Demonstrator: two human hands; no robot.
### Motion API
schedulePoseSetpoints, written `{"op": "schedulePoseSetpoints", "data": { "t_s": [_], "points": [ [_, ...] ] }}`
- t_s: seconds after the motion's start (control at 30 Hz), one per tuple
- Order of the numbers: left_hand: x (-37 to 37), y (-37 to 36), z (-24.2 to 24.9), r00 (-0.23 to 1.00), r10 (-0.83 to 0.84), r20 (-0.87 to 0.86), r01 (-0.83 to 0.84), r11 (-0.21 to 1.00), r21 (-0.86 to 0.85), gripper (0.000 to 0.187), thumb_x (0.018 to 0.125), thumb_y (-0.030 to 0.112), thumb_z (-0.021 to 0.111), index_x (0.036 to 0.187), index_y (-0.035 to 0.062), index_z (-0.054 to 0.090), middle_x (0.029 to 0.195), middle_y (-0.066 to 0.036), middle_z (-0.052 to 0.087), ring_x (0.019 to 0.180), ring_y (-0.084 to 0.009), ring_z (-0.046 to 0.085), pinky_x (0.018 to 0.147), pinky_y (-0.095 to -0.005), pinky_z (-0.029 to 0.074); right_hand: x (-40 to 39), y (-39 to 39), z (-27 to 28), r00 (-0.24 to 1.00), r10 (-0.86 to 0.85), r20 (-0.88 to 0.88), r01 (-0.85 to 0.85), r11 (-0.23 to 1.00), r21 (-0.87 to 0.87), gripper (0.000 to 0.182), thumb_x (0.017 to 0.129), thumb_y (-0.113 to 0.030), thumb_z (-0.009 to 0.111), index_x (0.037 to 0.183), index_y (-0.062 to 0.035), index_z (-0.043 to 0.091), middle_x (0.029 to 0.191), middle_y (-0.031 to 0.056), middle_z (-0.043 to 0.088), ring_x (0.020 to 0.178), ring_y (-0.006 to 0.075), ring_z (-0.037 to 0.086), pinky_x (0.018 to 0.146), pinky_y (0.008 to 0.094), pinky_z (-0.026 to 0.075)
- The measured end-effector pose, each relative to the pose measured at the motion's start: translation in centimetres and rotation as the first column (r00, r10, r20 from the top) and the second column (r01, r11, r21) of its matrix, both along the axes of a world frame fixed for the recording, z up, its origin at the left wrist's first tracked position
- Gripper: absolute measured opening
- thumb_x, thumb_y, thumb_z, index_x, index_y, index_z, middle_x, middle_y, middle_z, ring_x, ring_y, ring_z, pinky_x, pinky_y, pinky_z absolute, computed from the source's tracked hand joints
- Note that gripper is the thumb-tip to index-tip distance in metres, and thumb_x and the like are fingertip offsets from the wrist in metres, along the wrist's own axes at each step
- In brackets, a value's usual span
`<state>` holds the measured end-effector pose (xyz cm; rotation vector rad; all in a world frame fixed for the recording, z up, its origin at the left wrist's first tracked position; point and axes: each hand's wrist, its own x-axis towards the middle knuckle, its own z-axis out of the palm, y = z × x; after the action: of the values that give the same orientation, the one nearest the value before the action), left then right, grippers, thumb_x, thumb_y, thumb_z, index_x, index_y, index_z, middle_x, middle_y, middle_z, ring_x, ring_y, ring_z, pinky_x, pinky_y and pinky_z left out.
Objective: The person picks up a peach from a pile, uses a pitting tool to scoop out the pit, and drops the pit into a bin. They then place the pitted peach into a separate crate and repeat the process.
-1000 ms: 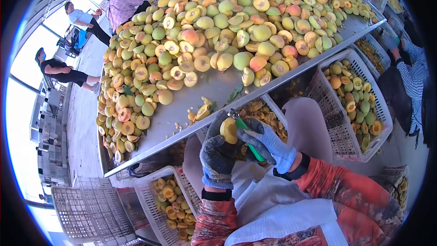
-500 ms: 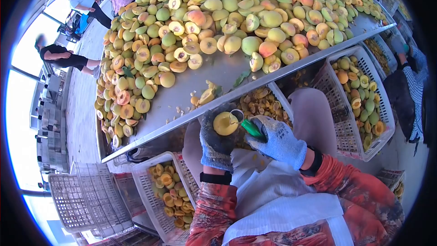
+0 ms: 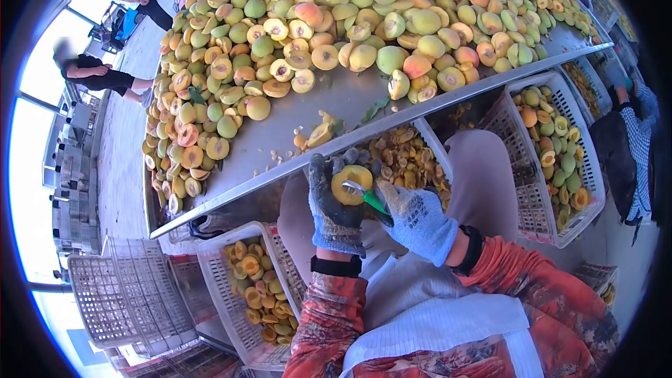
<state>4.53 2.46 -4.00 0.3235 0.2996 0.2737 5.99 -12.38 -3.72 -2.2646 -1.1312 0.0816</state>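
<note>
My left hand [image 3: 337,199], in a dark-palmed blue-grey glove, is closed around a yellow peach half [image 3: 350,184] with its cut face up. In my right hand [image 3: 417,218], also gloved, is a pitting knife with a green handle [image 3: 374,201]. Its curved metal end [image 3: 354,186] lies against the hollow in the middle of the cut face. Both hands are over my lap, just in front of the table's metal edge. On the steel table [image 3: 280,126] beyond them is a big heap of peach halves [image 3: 323,57].
Below the table edge, a crate [image 3: 435,145] contains brownish scraps. Crates of peach halves stand at my left [image 3: 241,301] and right [image 3: 591,161]. Stacked crates [image 3: 129,294] are farther left. A person in black [image 3: 98,75] and others are around the table.
The pitting knife's metal end has moved left from the peach half's rim onto its middle. My right hand has shifted slightly left and down. The peach half is still in my left hand.
</note>
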Motion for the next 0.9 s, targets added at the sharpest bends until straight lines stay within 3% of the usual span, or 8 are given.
{"op": "schedulePoseSetpoints", "data": {
  "t_s": [0.07,0.13,0.3,0.4,0.47,0.7,0.8,0.9],
  "points": [
    [-0.1,-0.3,0.4,0.995,0.072,-0.071,-0.07,0.997,0.031,0.05,0.088,0.036,0.051,0.127,0.0052,0.042,0.109,-0.012,0.055,0.099,-0.0282,0.054,0.09,-0.0445,0.043,-0.1,0.1,-0.2,0.996,0.003,0.095,0.001,0.999,-0.038,0.038,0.078,-0.016,0.055,0.112,-0.0019,0.046,0.08,0.0114,0.057,0.062,0.0269,0.058,0.054,0.0373,0.045],
    [-0.2,-0.3,0.4,0.995,0.068,-0.08,-0.071,0.996,-0.046,0.028,0.092,0.031,0.045,0.105,0.0067,0.052,0.091,-0.012,0.06,0.088,-0.0286,0.058,0.086,-0.0524,0.046,-0.2,0.2,-0.1,0.993,0.008,0.115,-0.005,1.0,-0.024,0.039,0.074,-0.016,0.06,0.109,-0.0027,0.049,0.08,0.013,0.058,0.062,0.0289,0.058,0.055,0.0384,0.046],
    [-0.5,-0.6,0.8,0.98,0.121,-0.158,-0.117,0.992,0.04,0.028,0.093,0.03,0.046,0.106,0.0071,0.052,0.09,-0.012,0.06,0.085,-0.0277,0.059,0.084,-0.049,0.049,-0.3,0.1,-0.5,0.988,0.068,0.141,-0.071,0.997,0.012,0.04,0.07,-0.015,0.064,0.107,-0.0037,0.051,0.08,0.0146,0.058,0.063,0.0308,0.059,0.056,0.0401,0.046],
    [-0.8,-0.9,0.7,0.978,0.13,-0.163,-0.124,0.991,0.046,0.029,0.093,0.031,0.045,0.108,0.0069,0.051,0.09,-0.012,0.06,0.085,-0.0278,0.059,0.083,-0.0484,0.05,-0.3,0.0,0.0,0.992,0.096,-0.077,-0.092,0.994,0.052,0.04,0.071,-0.017,0.065,0.107,-0.0041,0.052,0.079,0.0156,0.059,0.067,0.0319,0.06,0.059,0.0402,0.047],
    [-1.1,-1.0,0.9,0.976,0.133,-0.171,-0.129,0.991,0.037,0.03,0.093,0.032,0.045,0.108,0.0069,0.051,0.091,-0.012,0.06,0.085,-0.0279,0.059,0.083,-0.0485,0.05,0.5,-0.1,1.5,0.854,0.21,-0.475,-0.13,0.972,0.195,0.04,0.073,-0.02,0.066,0.107,-0.0045,0.051,0.079,0.0159,0.06,0.071,0.0334,0.061,0.061,0.0396,0.048],
    [-1.2,0.1,2.1,0.986,0.107,-0.128,-0.1,0.993,0.058,0.038,0.093,0.035,0.045,0.117,0.0062,0.047,0.094,-0.013,0.06,0.09,-0.0289,0.059,0.084,-0.0459,0.049,2.7,0.0,2.4,0.815,0.341,-0.468,-0.291,0.94,0.177,0.042,0.073,-0.022,0.068,0.108,-0.0046,0.05,0.082,0.017,0.061,0.073,0.0345,0.061,0.06,0.0389,0.048],
    [-0.9,1.5,1.6,0.992,0.112,-0.061,-0.113,0.994,-0.004,0.044,0.093,0.038,0.044,0.122,0.0055,0.044,0.096,-0.013,0.06,0.093,-0.0297,0.058,0.084,-0.0448,0.049,3.6,-0.2,2.2,0.574,0.449,-0.684,-0.085,0.864,0.496,0.039,0.073,-0.018,0.068,0.106,-0.0057,0.052,0.083,0.0159,0.061,0.073,0.0346,0.061,0.061,0.039,0.049],
    [-0.5,2.2,1.6,0.979,0.122,-0.163,-0.129,0.991,-0.038,0.049,0.091,0.043,0.044,0.123,0.0048,0.043,0.099,-0.015,0.059,0.094,-0.0315,0.058,0.085,-0.0447,0.048,3.7,-0.2,2.5,0.972,-0.005,-0.235,0.03,0.994,0.103,0.036,0.072,-0.018,0.07,0.102,-0.0064,0.054,0.085,0.0142,0.061,0.072,0.0339,0.061,0.061,0.0384,0.049]
  ]
}}
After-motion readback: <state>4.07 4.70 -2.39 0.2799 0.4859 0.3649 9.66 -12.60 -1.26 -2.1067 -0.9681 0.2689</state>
